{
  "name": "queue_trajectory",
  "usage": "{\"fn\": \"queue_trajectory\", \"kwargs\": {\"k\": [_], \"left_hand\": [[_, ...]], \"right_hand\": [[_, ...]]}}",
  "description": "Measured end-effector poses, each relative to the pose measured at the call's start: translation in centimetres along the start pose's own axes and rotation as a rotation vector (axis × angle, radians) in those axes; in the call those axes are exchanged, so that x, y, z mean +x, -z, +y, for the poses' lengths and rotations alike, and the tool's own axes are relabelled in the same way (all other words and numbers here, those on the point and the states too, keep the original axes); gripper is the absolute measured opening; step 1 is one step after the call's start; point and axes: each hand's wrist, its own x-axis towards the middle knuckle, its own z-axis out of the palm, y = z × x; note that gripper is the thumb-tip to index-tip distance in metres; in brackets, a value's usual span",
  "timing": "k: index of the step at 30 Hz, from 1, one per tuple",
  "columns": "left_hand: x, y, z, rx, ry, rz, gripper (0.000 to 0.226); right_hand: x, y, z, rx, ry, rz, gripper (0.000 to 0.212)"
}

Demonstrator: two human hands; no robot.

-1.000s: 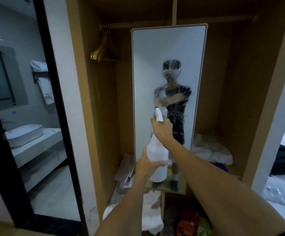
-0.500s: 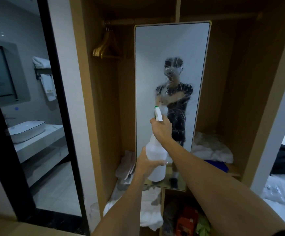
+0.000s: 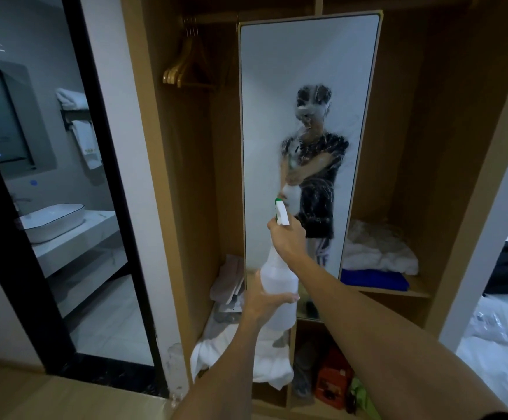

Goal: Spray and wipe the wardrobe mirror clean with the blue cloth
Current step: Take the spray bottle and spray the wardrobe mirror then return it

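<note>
**Operator:** White spray bottle (image 3: 278, 294) is up in front of the wardrobe mirror (image 3: 307, 86), low against its lower half. My right hand (image 3: 287, 242) is curled round the neck with a finger at the green-tipped trigger head; my left hand (image 3: 266, 304) wraps the bottle's body from below.

**Partner:** And the blue cloth (image 3: 374, 280)?

**Operator:** Folded on the shelf (image 3: 398, 291) just right of the mirror's lower edge, under a heap of white linen (image 3: 380, 253). Neither hand has it.

**Partner:** What could go wrong?

**Operator:** Droplets already fleck the middle of the glass. More spray there, I judge, would run down onto the things below the mirror: white bedding (image 3: 265, 359), an orange box (image 3: 333, 380). Overspray might also wet the wooden panels either side.

**Partner:** Anything in the way?

**Operator:** Both hands are taken, so the bottle must go somewhere first. The linen sits close over the cloth and could drag out with it. Hangers (image 3: 186, 71) left of the mirror's top are well apart.
</note>
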Motion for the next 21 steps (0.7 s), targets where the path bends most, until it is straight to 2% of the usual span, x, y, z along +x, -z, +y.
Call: {"fn": "queue_trajectory", "kwargs": {"k": [2, 7, 12, 16, 21], "left_hand": [[-0.3, 0.0, -1.2, 0.009, 0.008, -0.011, 0.070], [-0.9, 0.1, -2.3, 0.003, 0.019, 0.012, 0.068], [-0.2, 0.4, -3.8, 0.059, 0.076, 0.020, 0.091], [0.0, 0.4, -3.8, 0.057, 0.068, 0.020, 0.085], [0.3, 0.0, -3.6, 0.063, 0.078, 0.006, 0.097]], "right_hand": [[-0.3, -0.4, 0.9, -0.018, -0.019, -0.011, 0.014], [-0.8, -1.0, 2.4, 0.016, -0.043, -0.025, 0.016], [-0.9, -1.4, 2.8, -0.035, -0.029, 0.009, 0.023], [-0.8, -1.8, 2.8, -0.129, -0.020, 0.042, 0.031], [-0.8, -1.4, 2.5, -0.214, 0.000, 0.083, 0.023]]}}
